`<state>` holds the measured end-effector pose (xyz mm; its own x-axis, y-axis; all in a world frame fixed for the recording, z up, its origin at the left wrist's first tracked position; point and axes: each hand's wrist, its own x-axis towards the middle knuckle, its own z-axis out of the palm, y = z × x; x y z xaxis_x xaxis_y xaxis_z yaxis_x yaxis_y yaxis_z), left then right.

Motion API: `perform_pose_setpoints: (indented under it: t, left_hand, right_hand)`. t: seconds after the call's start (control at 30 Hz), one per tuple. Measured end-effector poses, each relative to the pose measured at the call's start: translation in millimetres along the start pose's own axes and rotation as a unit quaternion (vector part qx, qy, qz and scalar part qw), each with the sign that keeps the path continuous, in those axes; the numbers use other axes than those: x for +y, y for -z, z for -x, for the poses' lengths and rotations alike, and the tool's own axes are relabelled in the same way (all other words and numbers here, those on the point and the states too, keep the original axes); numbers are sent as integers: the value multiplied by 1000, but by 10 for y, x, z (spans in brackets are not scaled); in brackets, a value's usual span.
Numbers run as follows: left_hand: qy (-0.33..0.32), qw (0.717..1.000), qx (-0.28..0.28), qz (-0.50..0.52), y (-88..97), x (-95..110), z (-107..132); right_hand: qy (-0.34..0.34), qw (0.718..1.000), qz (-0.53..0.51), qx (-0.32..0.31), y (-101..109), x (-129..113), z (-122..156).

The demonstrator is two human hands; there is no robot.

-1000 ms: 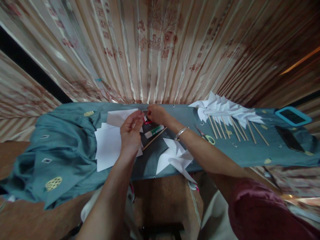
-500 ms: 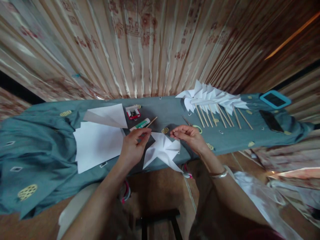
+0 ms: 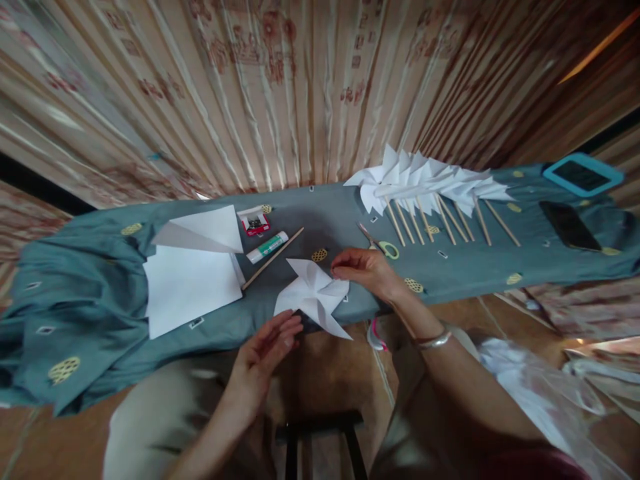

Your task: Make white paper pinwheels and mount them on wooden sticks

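A white paper pinwheel [image 3: 313, 293] lies at the table's front edge, its blades folded in to the middle. My left hand [image 3: 267, 347] is at its lower left corner, fingers stretched and apart, holding nothing. At the pinwheel's right blade is my right hand [image 3: 363, 270], thumb and fingertips pinched together; whatever they hold is too small to make out. A wooden stick [image 3: 273, 259] lies slanted to the left of the pinwheel. Behind it are a glue stick [image 3: 267, 247] and a small red open box [image 3: 254, 221] with dark little pieces inside.
White paper sheets [image 3: 190, 290] lie at left. Scissors [image 3: 385, 249] with a green handle rest behind my right hand. A row of finished pinwheels on sticks [image 3: 425, 179] lies at back right, with a black phone [image 3: 570, 225] and a blue-framed tablet [image 3: 583, 175] beyond.
My left hand has let go of the stick, now lying on the cloth, and moved down toward the pinwheel's near edge. My right hand has moved slightly left to the pinwheel's blade.
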<state>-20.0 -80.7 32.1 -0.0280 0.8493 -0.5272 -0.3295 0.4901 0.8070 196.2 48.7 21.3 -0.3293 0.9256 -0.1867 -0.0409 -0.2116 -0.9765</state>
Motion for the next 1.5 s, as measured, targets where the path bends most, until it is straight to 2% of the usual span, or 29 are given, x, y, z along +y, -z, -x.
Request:
perform_pose_setpoints:
  t: [0.1, 0.17, 0.27, 0.33, 0.4, 0.5, 0.63, 0.77, 0.97, 1.1, 1.23, 1.33, 1.5]
  left_hand:
    - [68, 991, 24, 117, -71, -195, 147]
    - [80, 982, 36, 168, -154, -246, 159]
    - [90, 973, 20, 210, -282, -207, 93]
    - [90, 970, 3, 225, -347, -146, 25]
    - [97, 966, 7, 240, -396, -89, -45]
    - [109, 956, 14, 270, -456, -18, -138]
    - [116, 950, 25, 289, -536, 72, -222]
    - [104, 949, 31, 297, -597, 146, -283]
    - [52, 968, 14, 246, -593, 176, -443]
    - [9, 985, -8, 171, -583, 208, -607]
    - [-50, 989, -14, 138, -607, 248, -777]
    - [-84, 989, -5, 125, -607, 234, -860]
    - [-128, 991, 3, 40, -548, 199, -902]
  right_hand:
    - [1, 1000, 14, 14, 13, 22, -49]
    - [12, 998, 48, 28, 12, 35, -94]
    - [29, 990, 131, 30, -16, 53, -166]
    - [27, 984, 178, 15, -47, 61, -206]
    - [19, 980, 199, -5, -74, 67, -237]
    - [6, 984, 178, -16, -91, 77, -269]
    - [-24, 995, 90, -20, -85, 79, -279]
    - [-20, 999, 22, -32, -91, 32, -244]
    - [27, 998, -36, -46, -82, -106, -133]
    - [39, 997, -69, 16, 70, -229, 22]
    - [44, 992, -89, 79, 202, -324, 196]
    - [9, 994, -103, 33, 162, -344, 273]
    - [-25, 988, -140, -60, -72, -287, 295]
